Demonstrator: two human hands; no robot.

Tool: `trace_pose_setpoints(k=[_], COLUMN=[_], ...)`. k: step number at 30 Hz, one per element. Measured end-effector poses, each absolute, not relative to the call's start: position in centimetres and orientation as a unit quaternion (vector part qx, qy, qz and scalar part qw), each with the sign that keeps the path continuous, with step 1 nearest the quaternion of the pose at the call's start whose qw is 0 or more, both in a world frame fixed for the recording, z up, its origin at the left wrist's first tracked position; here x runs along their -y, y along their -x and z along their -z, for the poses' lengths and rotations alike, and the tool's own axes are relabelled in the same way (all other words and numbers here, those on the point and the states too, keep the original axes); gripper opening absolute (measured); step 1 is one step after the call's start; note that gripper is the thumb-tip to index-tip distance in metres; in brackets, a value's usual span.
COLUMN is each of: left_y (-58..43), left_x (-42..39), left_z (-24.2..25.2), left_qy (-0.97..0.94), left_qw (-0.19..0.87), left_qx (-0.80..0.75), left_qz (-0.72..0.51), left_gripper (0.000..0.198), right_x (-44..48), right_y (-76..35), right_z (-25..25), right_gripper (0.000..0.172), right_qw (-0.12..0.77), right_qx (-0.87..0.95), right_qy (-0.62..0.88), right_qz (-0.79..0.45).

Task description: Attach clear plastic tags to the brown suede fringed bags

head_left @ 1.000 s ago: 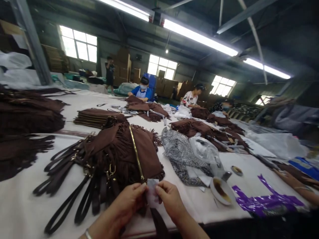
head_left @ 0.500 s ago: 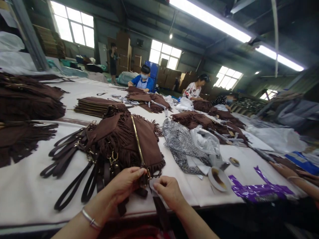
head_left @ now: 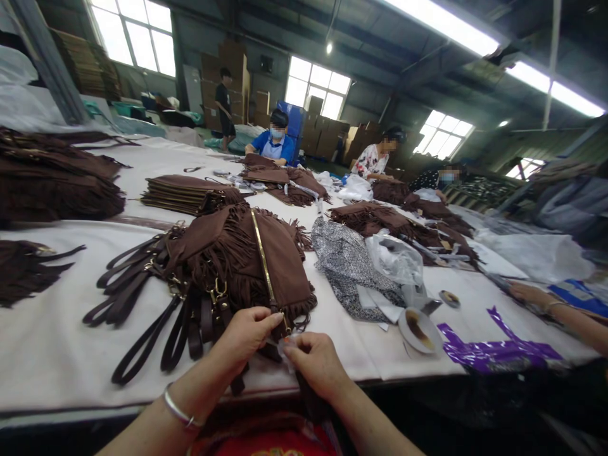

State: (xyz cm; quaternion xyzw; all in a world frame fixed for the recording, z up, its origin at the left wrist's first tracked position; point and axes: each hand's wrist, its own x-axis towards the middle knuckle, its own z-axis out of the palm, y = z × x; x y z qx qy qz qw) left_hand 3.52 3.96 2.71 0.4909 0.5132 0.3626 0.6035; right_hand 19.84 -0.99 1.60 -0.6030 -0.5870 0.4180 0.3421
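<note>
A brown fringed suede bag (head_left: 237, 259) with a gold zip lies on the white table (head_left: 57, 354) in front of me, its dark straps (head_left: 142, 316) trailing left. My left hand (head_left: 247, 332) is closed in a pinch at the near end of the zip. My right hand (head_left: 316, 361) is closed too, pinching a small pale scrap (head_left: 286, 344) right beside the left fingertips. A dark strap hangs off the table edge under my right hand.
Stacks of brown fringed bags (head_left: 57, 183) fill the left and far table. A patterned cloth (head_left: 344, 266), plastic bag (head_left: 396, 259), white dish (head_left: 418, 329) and purple wrapper (head_left: 494, 354) lie to the right. Another person's forearm (head_left: 565, 313) rests at right; several people work at the far end.
The white scrap held up between both hands has come down against the zip end. My hands have closed together there, and the view has tilted down slightly.
</note>
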Motion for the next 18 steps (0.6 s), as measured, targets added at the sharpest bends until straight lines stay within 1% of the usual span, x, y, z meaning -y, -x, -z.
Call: trace_pose_setpoints(k=[3, 7, 13, 18], left_y=[-3.5, -3.5, -3.8, -4.0], left_x=[-4.0, -4.1, -4.2, -4.2], left_z=[-2.9, -3.2, -2.9, -2.3], left_qy=[-0.522, -0.527, -0.542, -0.569], left_qw=[0.559, 0.553, 0.529, 0.504], left_qx=[-0.537, -0.544, -0.555, -0.544], left_qz=[-0.356, -0.348, -0.343, -0.355], left_gripper=[0.038, 0.037, 0.035, 0.035], right_x=[0.9, 0.8, 0.6, -0.1], right_y=[-19.8, -19.7, -19.6, -19.6], right_z=[-1.7, -1.9, -2.1, -1.9], right_gripper=[0.023, 0.027, 0.016, 0.019], right_qw=[0.330, 0.318, 0.336, 0.332], right_qx=[0.594, 0.600, 0.585, 0.576], right_qy=[0.598, 0.600, 0.590, 0.588], right_qz=[-0.425, -0.423, -0.443, -0.461])
